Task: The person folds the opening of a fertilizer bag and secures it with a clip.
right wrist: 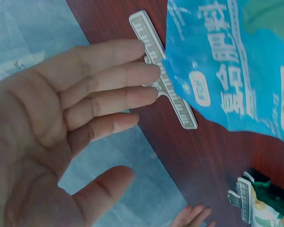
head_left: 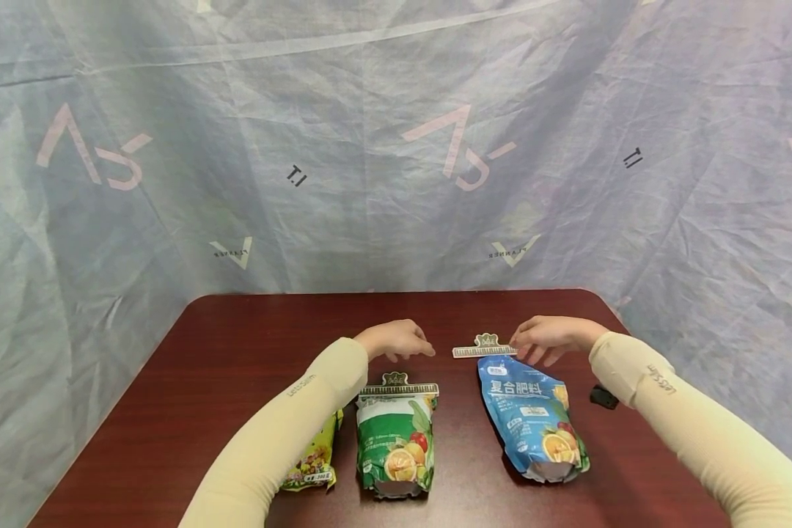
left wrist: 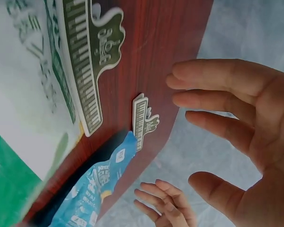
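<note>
A blue fertilizer bag lies on the right of the table, its top corner beside a piano-key clip. My right hand hovers over that corner and the clip's right end, fingers loosely extended and holding nothing. In the right wrist view the clip lies partly behind the fingertips, next to the bag. My left hand hangs above the green and white bag, fingers relaxed and apart from it. Across that bag's top sits a second piano-key clip.
A yellow bag lies at the left, partly hidden by my left sleeve. A small black object rests near my right forearm. The dark red table meets a hanging grey cloth at its back edge.
</note>
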`<action>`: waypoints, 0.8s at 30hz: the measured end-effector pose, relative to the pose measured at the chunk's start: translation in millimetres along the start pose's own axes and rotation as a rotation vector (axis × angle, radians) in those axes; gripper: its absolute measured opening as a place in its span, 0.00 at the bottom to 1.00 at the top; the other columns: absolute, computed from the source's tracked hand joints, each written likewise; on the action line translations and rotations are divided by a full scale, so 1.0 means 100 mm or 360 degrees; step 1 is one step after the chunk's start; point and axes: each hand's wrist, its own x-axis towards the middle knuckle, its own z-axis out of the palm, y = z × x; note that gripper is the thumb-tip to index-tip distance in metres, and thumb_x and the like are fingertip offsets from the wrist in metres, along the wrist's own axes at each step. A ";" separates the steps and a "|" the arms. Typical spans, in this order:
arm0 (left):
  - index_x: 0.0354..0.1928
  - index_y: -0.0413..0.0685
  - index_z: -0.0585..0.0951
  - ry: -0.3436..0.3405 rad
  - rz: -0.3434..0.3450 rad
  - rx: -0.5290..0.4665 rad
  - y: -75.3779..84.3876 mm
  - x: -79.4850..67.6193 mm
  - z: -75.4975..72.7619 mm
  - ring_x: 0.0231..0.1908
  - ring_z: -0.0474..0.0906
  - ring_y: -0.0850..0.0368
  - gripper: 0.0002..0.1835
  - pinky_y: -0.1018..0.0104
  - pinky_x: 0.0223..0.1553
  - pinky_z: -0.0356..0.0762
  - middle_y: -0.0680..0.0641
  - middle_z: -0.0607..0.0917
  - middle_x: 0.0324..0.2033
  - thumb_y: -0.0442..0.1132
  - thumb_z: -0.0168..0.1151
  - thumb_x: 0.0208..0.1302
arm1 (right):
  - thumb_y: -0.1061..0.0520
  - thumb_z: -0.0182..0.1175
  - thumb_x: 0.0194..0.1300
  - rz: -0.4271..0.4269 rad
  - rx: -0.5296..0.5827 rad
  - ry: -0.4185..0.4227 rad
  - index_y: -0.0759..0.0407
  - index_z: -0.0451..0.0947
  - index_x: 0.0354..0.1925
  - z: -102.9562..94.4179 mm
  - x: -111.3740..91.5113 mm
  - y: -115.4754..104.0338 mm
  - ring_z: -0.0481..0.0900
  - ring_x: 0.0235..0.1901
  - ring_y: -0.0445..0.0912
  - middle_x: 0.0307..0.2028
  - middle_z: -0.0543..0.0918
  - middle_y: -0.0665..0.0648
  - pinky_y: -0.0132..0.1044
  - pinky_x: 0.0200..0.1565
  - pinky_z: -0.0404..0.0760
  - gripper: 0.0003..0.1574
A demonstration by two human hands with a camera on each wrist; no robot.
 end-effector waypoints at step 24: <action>0.57 0.46 0.72 -0.0202 -0.0106 -0.0282 0.35 0.38 0.34 0.46 0.77 0.44 0.26 0.53 0.44 0.76 0.41 0.79 0.45 0.49 0.61 0.58 | 0.53 0.54 0.63 0.0135 -0.0129 0.0130 0.72 0.68 0.57 -0.10 -0.06 0.43 0.78 0.42 0.58 0.43 0.78 0.65 0.54 0.40 0.77 0.29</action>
